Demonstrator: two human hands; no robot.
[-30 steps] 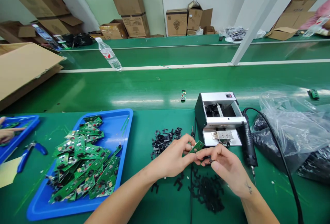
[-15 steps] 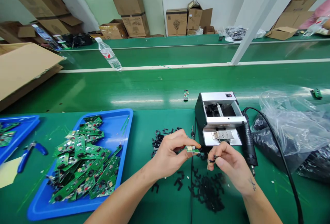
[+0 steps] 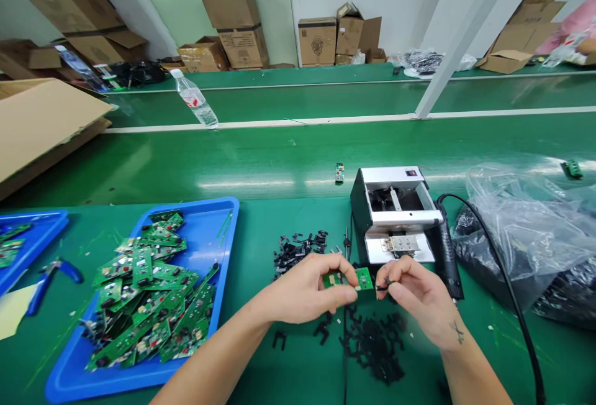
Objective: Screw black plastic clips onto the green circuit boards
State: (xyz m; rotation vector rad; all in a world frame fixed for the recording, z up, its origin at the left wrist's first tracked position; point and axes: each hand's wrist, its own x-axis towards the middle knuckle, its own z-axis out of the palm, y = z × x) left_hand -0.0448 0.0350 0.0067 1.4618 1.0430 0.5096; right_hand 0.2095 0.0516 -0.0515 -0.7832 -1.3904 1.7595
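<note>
A small green circuit board [image 3: 364,279] is pinched between the thumb and fingers of my left hand [image 3: 310,287], its flat face turned up toward me. Just to its right, my right hand [image 3: 416,296] is closed on a small black plastic part [image 3: 384,285], close to the board's right end; whether the two touch I cannot tell. Loose black plastic clips [image 3: 377,346] lie in a pile below my hands. Another heap of black plastic pieces [image 3: 298,248] sits behind my left hand and is partly hidden by it.
A blue tray [image 3: 231,231] piled with circuit boards stands at left, with blue-handled cutters [image 3: 44,287] beyond it. Behind my right hand is a silver-black machine [image 3: 395,217]. An electric screwdriver [image 3: 451,262], its black cable [image 3: 505,256] and plastic bags [image 3: 526,225] lie at right.
My left hand has turned the circuit board so its flat face shows, and its end is now nearer the black part. My right hand has hardly moved.
</note>
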